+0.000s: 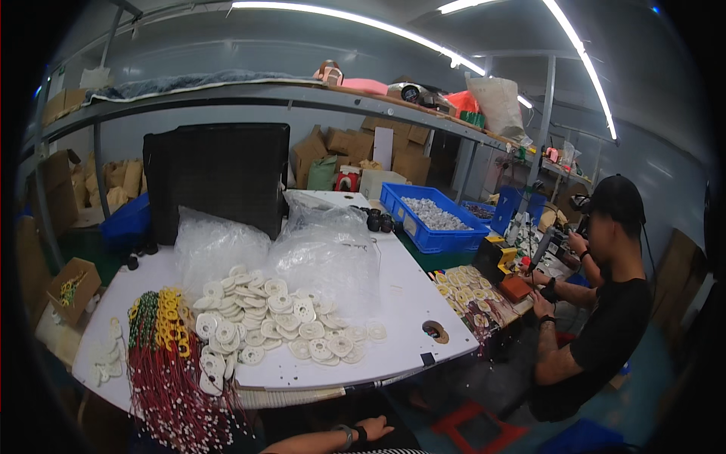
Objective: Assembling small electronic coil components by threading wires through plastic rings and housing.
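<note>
White, flat, holed discs (266,312) heap near the white tabletop (408,295)'s front edge; below, our left hand (373,429) lies loose; right hand, cannot tell.

Your white desk (412,303) is carrying a heap of flat white discs (287,321) near its middle. Left of it, dark-red wires (166,386) with yellow and green tops are draping over the front edge. Clear plastic bags (325,261) are lying behind the discs.
</note>
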Demonstrator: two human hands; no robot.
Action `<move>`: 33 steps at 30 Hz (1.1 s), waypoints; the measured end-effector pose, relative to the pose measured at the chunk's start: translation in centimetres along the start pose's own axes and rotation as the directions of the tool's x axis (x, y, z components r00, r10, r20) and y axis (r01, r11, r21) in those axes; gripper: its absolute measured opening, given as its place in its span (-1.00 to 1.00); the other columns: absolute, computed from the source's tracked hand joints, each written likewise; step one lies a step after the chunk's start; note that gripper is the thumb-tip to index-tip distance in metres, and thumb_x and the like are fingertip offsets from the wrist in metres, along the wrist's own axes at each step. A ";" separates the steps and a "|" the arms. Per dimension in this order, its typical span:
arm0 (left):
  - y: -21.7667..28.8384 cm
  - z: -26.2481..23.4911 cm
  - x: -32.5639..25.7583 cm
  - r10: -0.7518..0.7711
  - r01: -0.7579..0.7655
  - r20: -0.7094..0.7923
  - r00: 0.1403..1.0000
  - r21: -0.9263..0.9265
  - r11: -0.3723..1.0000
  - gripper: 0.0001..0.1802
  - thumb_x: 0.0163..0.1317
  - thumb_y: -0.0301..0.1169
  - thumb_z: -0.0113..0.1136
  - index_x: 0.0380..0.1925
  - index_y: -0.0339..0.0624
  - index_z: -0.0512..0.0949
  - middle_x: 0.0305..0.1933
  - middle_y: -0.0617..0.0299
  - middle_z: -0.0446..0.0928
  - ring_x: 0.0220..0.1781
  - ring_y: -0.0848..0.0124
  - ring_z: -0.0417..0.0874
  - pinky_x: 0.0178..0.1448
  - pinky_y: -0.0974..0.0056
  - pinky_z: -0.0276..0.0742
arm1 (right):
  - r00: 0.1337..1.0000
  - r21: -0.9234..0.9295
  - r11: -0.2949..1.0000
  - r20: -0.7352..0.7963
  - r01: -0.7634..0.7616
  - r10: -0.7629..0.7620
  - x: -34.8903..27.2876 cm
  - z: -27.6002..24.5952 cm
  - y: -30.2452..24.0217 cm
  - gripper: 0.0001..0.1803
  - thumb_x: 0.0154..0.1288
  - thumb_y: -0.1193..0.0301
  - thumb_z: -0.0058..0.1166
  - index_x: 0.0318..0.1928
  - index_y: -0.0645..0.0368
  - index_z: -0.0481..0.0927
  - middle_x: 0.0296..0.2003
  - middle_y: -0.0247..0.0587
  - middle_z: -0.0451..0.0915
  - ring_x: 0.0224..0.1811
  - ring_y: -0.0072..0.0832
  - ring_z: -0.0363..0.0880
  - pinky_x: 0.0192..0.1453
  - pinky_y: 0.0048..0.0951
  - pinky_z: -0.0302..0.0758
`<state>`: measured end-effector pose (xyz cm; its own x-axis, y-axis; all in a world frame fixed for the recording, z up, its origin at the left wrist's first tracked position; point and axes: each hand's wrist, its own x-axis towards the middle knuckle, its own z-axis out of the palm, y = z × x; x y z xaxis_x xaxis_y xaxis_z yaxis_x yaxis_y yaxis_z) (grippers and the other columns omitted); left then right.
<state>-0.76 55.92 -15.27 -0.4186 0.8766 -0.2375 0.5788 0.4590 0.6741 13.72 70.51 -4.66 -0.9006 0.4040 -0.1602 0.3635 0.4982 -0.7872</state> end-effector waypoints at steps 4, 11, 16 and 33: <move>1.4 -0.7 -0.2 -0.069 0.069 0.049 0.996 -0.011 0.998 -0.49 0.36 0.01 -0.08 -0.07 -0.26 0.47 -0.12 -0.17 0.60 -0.01 -0.03 0.62 0.06 -0.03 0.50 | 0.997 -0.069 0.996 -0.059 0.054 -0.058 -1.5 -0.7 0.9 -0.50 0.28 0.07 0.13 0.09 0.14 0.52 -0.09 -0.19 0.63 -0.13 -0.53 0.60 0.02 -0.52 0.49; 0.0 0.2 -2.0 -0.056 0.054 -0.053 0.997 -0.037 0.998 -0.61 0.37 -0.11 -0.11 -0.11 -0.17 0.53 -0.08 -0.10 0.59 -0.03 -0.04 0.62 0.06 -0.05 0.50 | 0.995 -0.226 0.969 0.032 0.102 -0.097 -7.2 -0.8 4.3 -0.51 0.27 0.10 0.14 0.09 0.12 0.52 -0.08 -0.19 0.63 -0.13 -0.53 0.61 0.02 -0.53 0.49; 3.2 -1.6 -1.7 -0.054 0.110 0.178 0.982 -0.323 0.940 -0.64 0.38 -0.13 -0.03 -0.28 -0.23 0.54 -0.37 0.04 0.61 -0.47 0.14 0.65 -0.27 0.08 0.57 | 0.994 -0.152 0.988 -0.106 -0.026 0.010 -11.8 -3.0 7.0 -0.61 0.22 0.28 0.19 0.06 0.06 0.57 -0.10 -0.18 0.64 -0.13 -0.53 0.64 0.00 -0.50 0.53; 8.3 -9.9 -7.4 0.463 -0.452 -0.050 0.885 0.149 0.880 -0.65 0.35 -0.11 -0.01 -0.37 -0.14 0.57 -0.37 0.10 0.58 -0.26 0.10 0.63 -0.19 0.07 0.55 | 0.985 0.099 0.980 -0.001 -0.174 0.175 -15.6 -23.1 -12.4 -0.82 0.09 0.47 0.35 -0.48 0.29 0.60 -0.61 -0.41 0.52 -0.58 -0.72 0.47 -0.54 -0.65 0.38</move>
<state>0.19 51.82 -1.00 -0.1375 0.9810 0.1371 0.8025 0.0292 0.5959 28.80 75.78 21.35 -0.8228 0.4859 -0.2948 0.4892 0.3416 -0.8025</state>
